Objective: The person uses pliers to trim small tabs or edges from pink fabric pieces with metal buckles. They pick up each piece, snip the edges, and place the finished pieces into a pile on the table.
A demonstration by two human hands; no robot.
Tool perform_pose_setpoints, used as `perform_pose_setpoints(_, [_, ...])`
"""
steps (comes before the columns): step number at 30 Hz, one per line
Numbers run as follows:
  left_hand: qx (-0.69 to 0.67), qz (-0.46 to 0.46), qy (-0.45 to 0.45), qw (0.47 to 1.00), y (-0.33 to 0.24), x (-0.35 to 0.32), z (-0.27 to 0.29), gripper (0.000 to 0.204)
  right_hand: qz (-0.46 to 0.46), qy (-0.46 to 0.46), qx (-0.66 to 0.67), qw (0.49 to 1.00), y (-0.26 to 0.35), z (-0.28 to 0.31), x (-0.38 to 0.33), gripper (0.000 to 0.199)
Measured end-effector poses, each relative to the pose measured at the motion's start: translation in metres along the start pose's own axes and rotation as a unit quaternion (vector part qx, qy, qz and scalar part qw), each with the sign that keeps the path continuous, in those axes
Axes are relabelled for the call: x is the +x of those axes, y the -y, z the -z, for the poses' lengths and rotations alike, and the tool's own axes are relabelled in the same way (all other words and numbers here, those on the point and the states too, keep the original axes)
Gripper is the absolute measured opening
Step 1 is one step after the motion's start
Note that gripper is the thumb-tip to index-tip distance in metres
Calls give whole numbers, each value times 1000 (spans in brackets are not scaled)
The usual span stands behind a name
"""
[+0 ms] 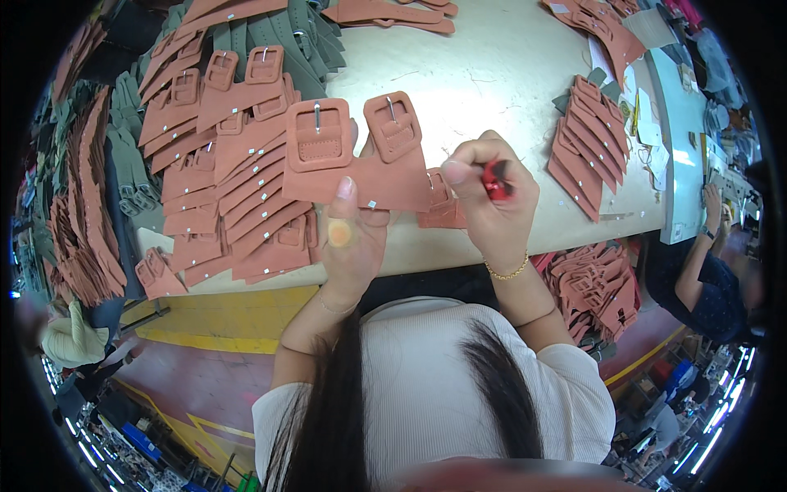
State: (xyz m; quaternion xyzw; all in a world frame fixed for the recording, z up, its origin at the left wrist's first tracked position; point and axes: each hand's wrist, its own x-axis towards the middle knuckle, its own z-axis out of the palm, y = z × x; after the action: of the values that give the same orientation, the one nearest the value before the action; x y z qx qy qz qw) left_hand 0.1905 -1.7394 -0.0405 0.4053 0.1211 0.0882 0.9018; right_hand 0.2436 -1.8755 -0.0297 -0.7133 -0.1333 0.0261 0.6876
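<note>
My left hand (361,250) holds up a salmon-coloured leather panel (393,189) by its lower edge, thumb on the front and fingers behind. Two covered square buckles stand on its upper edge, each with a metal prong; a small white sticker sits near the bottom. A round yellowish patch shows on the left thumb. Just right of the panel, my right hand (504,217) is closed around a small red-and-black tool (498,180), whose kind is mostly hidden by the fingers. Another salmon buckle piece (443,215) lies on the table behind the panel.
Overlapping salmon buckle panels (262,193) cover the table's left side, with dark green straps (279,37) behind. A fanned stack of salmon panels (586,148) lies at right. More salmon pieces (594,287) are heaped below the table edge. A co-worker's arm (697,250) is at far right.
</note>
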Motion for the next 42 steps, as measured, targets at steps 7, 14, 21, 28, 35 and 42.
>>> perform_pose_setpoints(7, [-20,1,14,1000,-6,-1,-2,57,111,-51,-118,985,-17,4,13,19])
perform_pose_setpoints(14, [-2,113,57,992,-14,11,21,54,160,110,-182,964,-6,22,23,40])
perform_pose_setpoints(21, [370,-122,-23,921,-38,31,28,78,-72,130,-35,988,12,26,27,27])
perform_pose_setpoints(28, [140,136,59,979,-56,15,-1,33,52,70,-47,995,1,31,34,45])
perform_pose_setpoints(35, [179,148,51,971,-59,19,-5,33,178,187,-232,938,13,61,49,30])
perform_pose_setpoints(42, [202,137,66,968,-61,15,-6,30,166,225,-207,938,17,59,56,27])
